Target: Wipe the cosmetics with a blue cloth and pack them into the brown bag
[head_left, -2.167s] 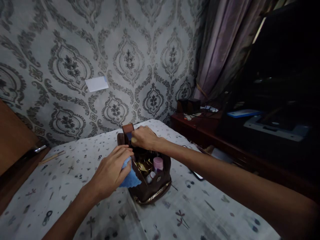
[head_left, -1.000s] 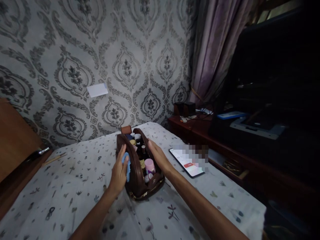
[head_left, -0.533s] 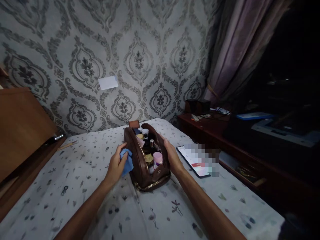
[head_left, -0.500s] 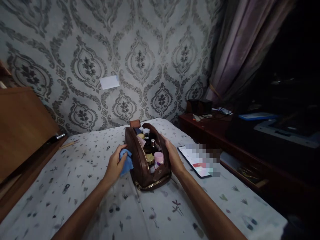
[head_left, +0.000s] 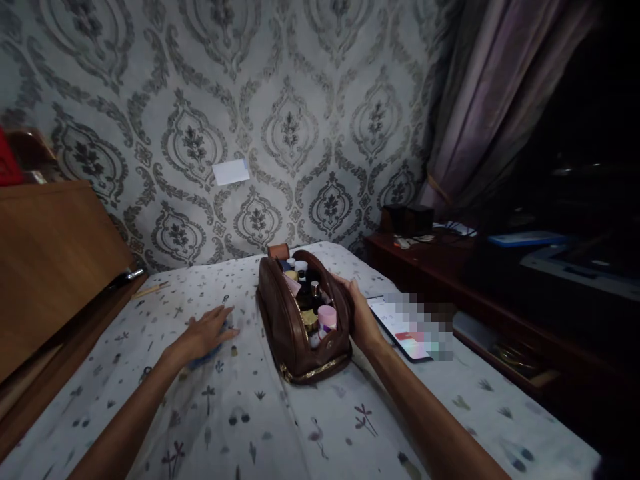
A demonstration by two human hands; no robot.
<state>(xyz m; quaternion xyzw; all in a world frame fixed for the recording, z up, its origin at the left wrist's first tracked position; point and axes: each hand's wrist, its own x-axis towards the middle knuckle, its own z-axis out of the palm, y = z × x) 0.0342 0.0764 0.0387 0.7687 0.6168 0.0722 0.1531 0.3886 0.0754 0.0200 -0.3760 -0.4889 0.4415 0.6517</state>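
Left hand [head_left: 203, 335] now farther from bag [head_left: 281, 327]

No words, brands or numbers are showing legibly anywhere. The phone [head_left: 399, 327] is displaying a lit screen with a red patch, but its marks are coming out too small to read, and pixel blocks are covering its right part. The jar [head_left: 327, 316] in the bag [head_left: 277, 313] is carrying a label with blurred print, and the wall card [head_left: 231, 173] is bearing nothing readable.
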